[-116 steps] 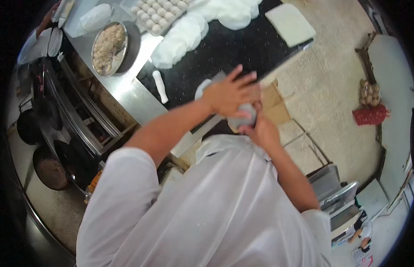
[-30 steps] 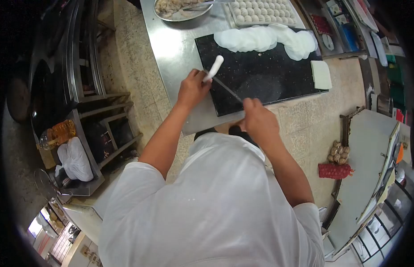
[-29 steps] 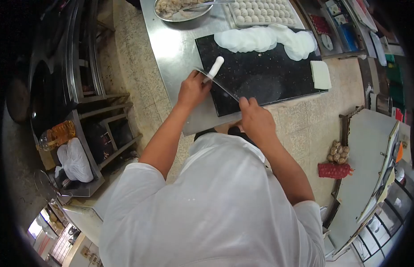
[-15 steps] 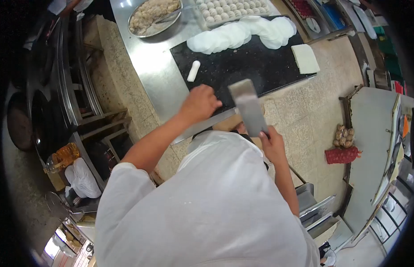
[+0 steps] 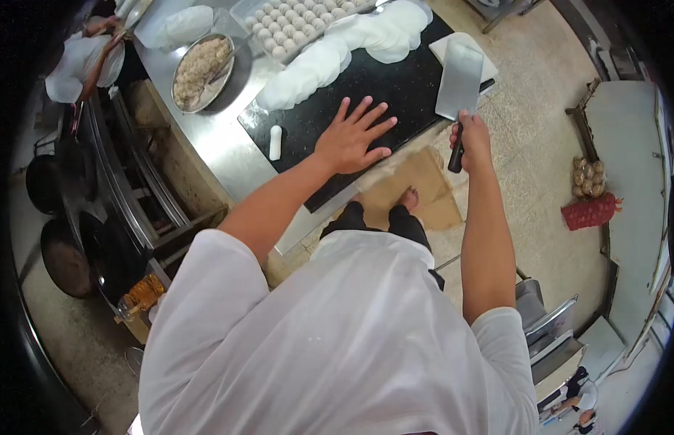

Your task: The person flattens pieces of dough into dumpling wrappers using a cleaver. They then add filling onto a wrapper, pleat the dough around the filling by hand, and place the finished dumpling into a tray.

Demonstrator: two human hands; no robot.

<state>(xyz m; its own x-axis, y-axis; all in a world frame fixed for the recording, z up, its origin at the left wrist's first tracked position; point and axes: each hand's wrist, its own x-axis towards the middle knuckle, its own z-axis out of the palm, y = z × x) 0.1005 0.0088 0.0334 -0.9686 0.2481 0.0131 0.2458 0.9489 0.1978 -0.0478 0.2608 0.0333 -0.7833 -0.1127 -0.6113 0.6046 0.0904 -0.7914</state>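
My left hand [image 5: 353, 138] is spread with its fingers apart over the near edge of a black stone board [image 5: 395, 94]. In my right hand [image 5: 471, 141] is the black handle of a cleaver [image 5: 460, 81]. Its broad blade points away from me and overlaps a folded white cloth [image 5: 489, 67] at the board's right end. A small white dough roll [image 5: 275, 143] lies left of my left hand. Thin white dough rounds [image 5: 308, 76] overlap in a long row along the board's far side.
Beyond the rounds stands a tray of dough balls [image 5: 297, 25]. A metal bowl of pale filling [image 5: 201, 75] with a spoon is on the steel table [image 5: 232, 145]. Woks [image 5: 67, 257] and an oil bottle [image 5: 143, 291] are at left. Another person [image 5: 83, 69] works at upper left.
My left hand has gone from curled to spread and moved further over the board. My right hand has carried the cleaver forward and right, towards the cloth. The camera view has shifted.
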